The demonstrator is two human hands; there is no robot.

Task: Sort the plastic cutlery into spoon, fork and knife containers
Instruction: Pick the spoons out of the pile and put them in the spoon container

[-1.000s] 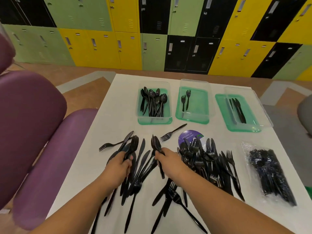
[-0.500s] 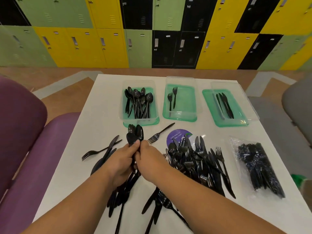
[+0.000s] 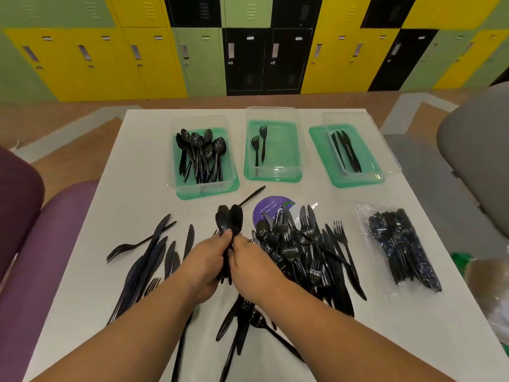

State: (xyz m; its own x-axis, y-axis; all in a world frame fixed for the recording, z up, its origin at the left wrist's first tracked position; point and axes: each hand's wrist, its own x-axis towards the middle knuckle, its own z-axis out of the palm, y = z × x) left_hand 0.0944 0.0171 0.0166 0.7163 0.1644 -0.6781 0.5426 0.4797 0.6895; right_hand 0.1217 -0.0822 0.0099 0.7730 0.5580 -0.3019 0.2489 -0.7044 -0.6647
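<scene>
A bunch of black plastic spoons [image 3: 230, 220] stands upright between my hands over the table's middle. My left hand [image 3: 205, 261] and my right hand [image 3: 254, 267] both grip its handles. Three clear containers on green lids stand at the far side: the spoon container [image 3: 231, 158] holds several spoons, the fork container [image 3: 283, 150] holds two forks, the knife container [image 3: 371, 150] holds a few knives. Loose knives and a fork [image 3: 154, 257] lie at the left. A heap of mixed cutlery [image 3: 308, 249] lies at the right.
A sealed clear bag of black cutlery [image 3: 399, 244] lies near the table's right edge. A purple round sticker [image 3: 268, 209] shows under the heap. Purple seats [image 3: 35, 244] stand at the left, a grey chair [image 3: 476, 150] at the right, lockers behind.
Both hands picked spoons out of the left pile, brought them together and lifted them into one upright bunch. The view shifted left and downward.
</scene>
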